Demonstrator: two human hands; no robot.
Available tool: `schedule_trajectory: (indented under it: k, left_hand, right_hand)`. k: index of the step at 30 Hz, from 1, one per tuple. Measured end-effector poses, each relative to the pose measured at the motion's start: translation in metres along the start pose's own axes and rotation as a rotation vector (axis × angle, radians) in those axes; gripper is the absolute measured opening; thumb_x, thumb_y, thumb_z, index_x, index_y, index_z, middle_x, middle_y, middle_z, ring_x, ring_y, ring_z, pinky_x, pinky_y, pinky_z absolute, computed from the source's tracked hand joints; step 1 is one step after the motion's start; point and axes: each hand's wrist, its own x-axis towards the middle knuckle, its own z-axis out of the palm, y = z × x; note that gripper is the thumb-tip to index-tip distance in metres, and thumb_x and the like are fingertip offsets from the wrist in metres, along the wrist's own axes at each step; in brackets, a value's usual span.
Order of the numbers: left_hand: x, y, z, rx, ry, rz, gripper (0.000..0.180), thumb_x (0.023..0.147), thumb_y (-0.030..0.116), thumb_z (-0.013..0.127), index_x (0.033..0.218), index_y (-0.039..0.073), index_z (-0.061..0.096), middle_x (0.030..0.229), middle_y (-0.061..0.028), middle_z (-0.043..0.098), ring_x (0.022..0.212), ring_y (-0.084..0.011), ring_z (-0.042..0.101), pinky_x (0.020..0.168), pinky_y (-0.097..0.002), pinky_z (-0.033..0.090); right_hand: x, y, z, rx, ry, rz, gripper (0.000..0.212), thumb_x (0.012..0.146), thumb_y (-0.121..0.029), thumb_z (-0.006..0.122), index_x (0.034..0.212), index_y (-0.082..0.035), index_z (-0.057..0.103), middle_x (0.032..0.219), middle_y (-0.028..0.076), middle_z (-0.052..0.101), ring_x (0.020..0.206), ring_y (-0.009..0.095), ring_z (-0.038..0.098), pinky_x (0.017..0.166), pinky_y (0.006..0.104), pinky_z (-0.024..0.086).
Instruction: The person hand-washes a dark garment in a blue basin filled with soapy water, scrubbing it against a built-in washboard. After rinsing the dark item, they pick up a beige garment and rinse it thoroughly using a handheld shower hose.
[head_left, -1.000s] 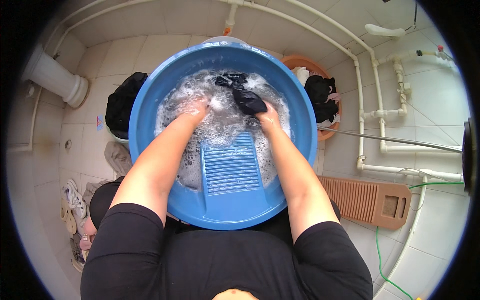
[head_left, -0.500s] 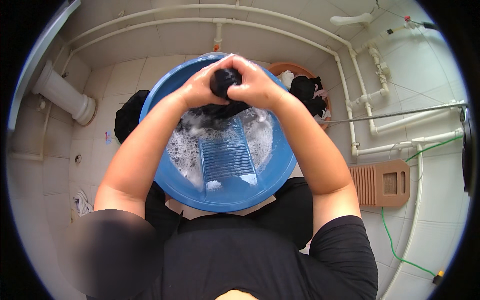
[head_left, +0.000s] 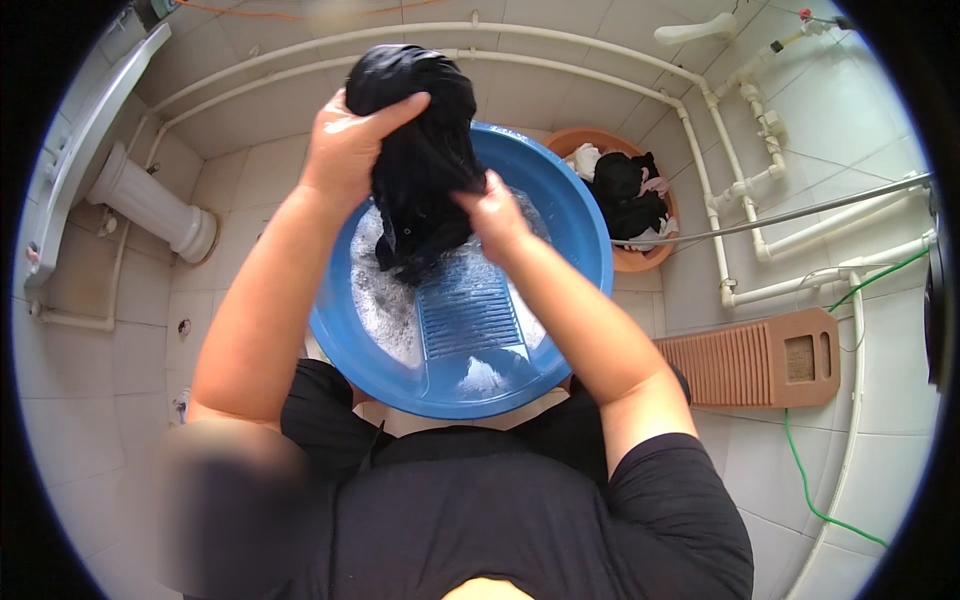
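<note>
The person's left hand (head_left: pixel 345 150) has its grip wrapped around the upper part of a bunched black garment (head_left: pixel 420 140), thumb across the front, while the right hand (head_left: pixel 490 215) pinches its lower right edge. The garment hangs over the far half of the blue washtub (head_left: pixel 592 250); whether its lower end touches the suds (head_left: pixel 378 325) inside the tub is unclear. The step in hand appears to be handling the garment out of the water midway through a hand-wash; the next move probably calls for a firm hold at both ends, to wring it or lay it on the tub's built-in ribbed washboard (head_left: pixel 470 315). Right of the tub sit an orange basin (head_left: pixel 637 263) of clothes (head_left: pixel 622 185) and, nearer the person, a brown washboard (head_left: pixel 725 365).
</note>
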Motion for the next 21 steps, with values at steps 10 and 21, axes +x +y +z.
schedule_trajectory:
  k: [10,21]
  left_hand:
    - [-0.009,-0.097,-0.11,1.331,-0.024,-0.163,0.079,0.06,0.026,0.078,0.127,0.001,0.043,0.105,-0.0203,0.061,0.097,-0.0329,0.061,0.089,-0.0351,0.045]
    - [-0.073,-0.211,-0.104,1.467,-0.571,-0.23,0.049,0.086,0.037,0.055,0.133,0.026,0.044,0.118,-0.0273,0.045,0.111,-0.0412,0.046,0.096,-0.0433,0.039]
  right_hand:
    - [0.052,0.018,-0.1,-0.666,0.273,-0.274,0.046,0.067,0.004,0.051,0.111,-0.006,0.052,0.105,0.014,0.06,0.1,0.025,0.056,0.092,0.0325,0.041]
    - [0.019,0.118,-0.144,-1.859,-0.615,0.338,0.065,0.084,-0.026,0.051,0.143,-0.014,0.026,0.149,0.016,0.018,0.136,0.041,0.015,0.108,0.0576,0.015]
